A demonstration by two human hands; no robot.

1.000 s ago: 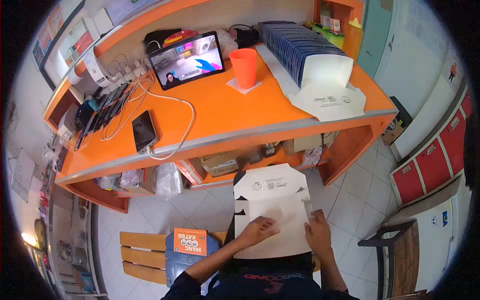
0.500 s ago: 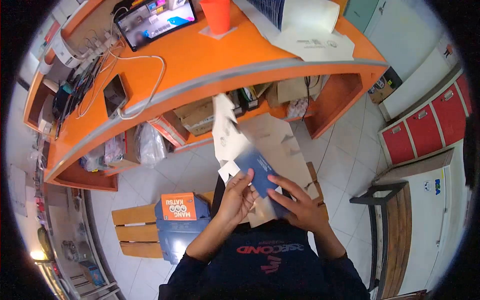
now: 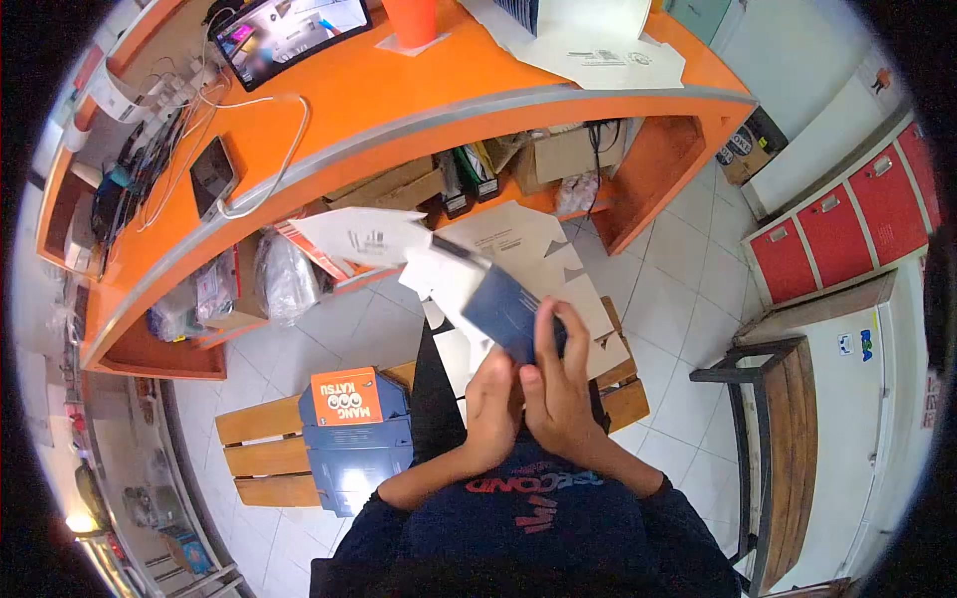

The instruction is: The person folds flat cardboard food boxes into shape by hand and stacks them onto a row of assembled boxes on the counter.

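Note:
A partly folded cardboard box blank [image 3: 501, 311], navy outside and white inside, is in front of my body. Its long white flap [image 3: 367, 236] sticks out to the upper left, slightly blurred. My left hand [image 3: 493, 411] is closed at the blank's near edge, thumb pointing up. Beside it, my right hand [image 3: 561, 384] grips the navy part, with fingers over the panel. The two hands nearly touch at the thumbs, and they hide the blank's near end. Behind the blank lies another flat cardboard blank [image 3: 533, 239], pale side up.
On the wooden bench [image 3: 261, 446] at left lies a navy box blank with an orange printed panel [image 3: 346, 397]. The curved orange counter [image 3: 329, 120] ahead carries a tablet [image 3: 291, 38], a phone [image 3: 212, 177], cables and an orange cup [image 3: 410, 22]. Cartons fill its shelf.
The blank has turned, and its white flap has swung from pointing away to the upper left. My hands have come closer together. The whole view has shifted slightly.

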